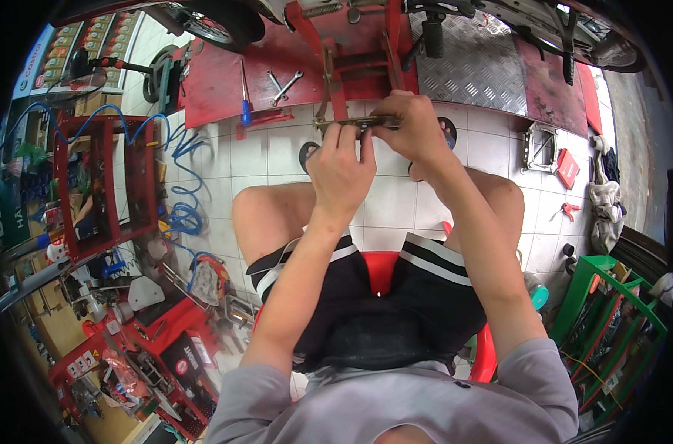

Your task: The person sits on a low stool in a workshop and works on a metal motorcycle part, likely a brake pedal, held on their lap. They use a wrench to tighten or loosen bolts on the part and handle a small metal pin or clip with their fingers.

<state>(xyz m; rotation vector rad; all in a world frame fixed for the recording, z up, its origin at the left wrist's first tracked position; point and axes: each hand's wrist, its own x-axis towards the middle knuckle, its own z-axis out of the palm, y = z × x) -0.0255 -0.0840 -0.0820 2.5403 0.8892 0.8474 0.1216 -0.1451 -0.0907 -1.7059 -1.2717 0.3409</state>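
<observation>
Both hands meet at a narrow, dull brass-coloured metal part in front of the red metal stand of the motorbike lift. My left hand grips the part with curled fingers, and my right hand holds it from the other side, fingers closed. Small details between the fingertips are too small to make out. On the red platform, just left of my hands, lie a blue-handled screwdriver and crossed spanners.
Motorbike wheels hang above. Left: red tool cart, coiled blue hose, red workbench. Right: checker plate, metal frame, red box, rags, green rack. I sit on a red stool.
</observation>
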